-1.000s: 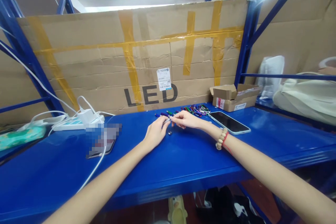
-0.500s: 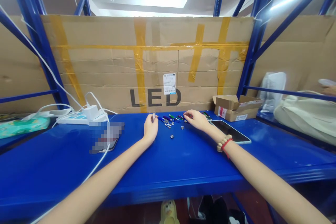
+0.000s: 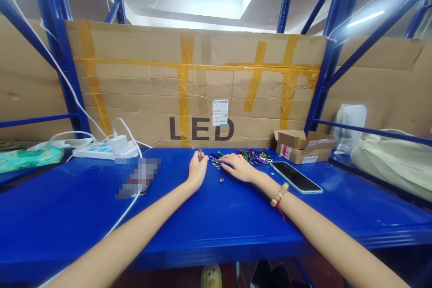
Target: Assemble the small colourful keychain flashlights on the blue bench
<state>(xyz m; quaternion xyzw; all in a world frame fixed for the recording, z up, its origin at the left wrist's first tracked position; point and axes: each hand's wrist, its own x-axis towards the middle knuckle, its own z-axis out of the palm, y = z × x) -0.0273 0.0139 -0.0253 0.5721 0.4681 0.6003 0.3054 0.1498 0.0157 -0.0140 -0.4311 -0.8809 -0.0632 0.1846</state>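
Observation:
My left hand (image 3: pixel 197 173) is closed around a small silvery-purple tube (image 3: pixel 200 155) that stands up out of the fist. To its right, my right hand (image 3: pixel 239 168) lies low over the table with fingers stretched out, their tips at some small metal clips (image 3: pixel 216 163). Behind and beyond that hand is a pile of small coloured metal pieces (image 3: pixel 253 156), partly hidden by the fingers. One small round silver piece (image 3: pixel 221 180) sits alone on the blue tabletop (image 3: pixel 209 216), nearer to me.
A phone with a pale case (image 3: pixel 297 177) lies right of the pile, before an opened small carton (image 3: pixel 303 146). At left are a blurred-out phone (image 3: pixel 143 177), a power strip (image 3: pixel 97 150) and a white cable (image 3: pixel 121 220). A large cardboard sheet (image 3: pixel 151 94) stands behind.
My right hand has moved left from the pile towards the metal clips, uncovering the coloured pieces. The left hand keeps hold of the tube. The view has tilted up slightly.

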